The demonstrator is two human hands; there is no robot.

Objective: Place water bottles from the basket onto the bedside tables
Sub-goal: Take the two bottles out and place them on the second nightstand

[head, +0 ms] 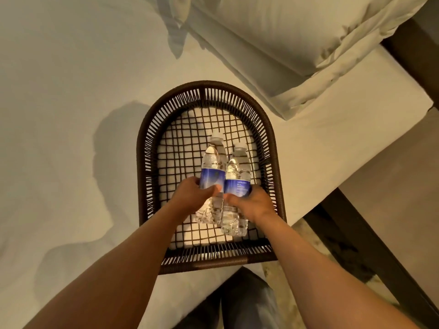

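Observation:
A dark woven basket rests on the white bed near its edge. Two clear water bottles with blue labels lie side by side inside it, caps pointing away from me. My left hand is wrapped around the left bottle at its label. My right hand grips the right bottle at its label. Both bottles lie close to the basket's mesh floor and touch each other along their sides.
The white bed sheet spreads to the left. A white pillow lies at the top right. A dark wooden piece of furniture stands to the right of the bed, above a patterned floor. My legs show below the basket.

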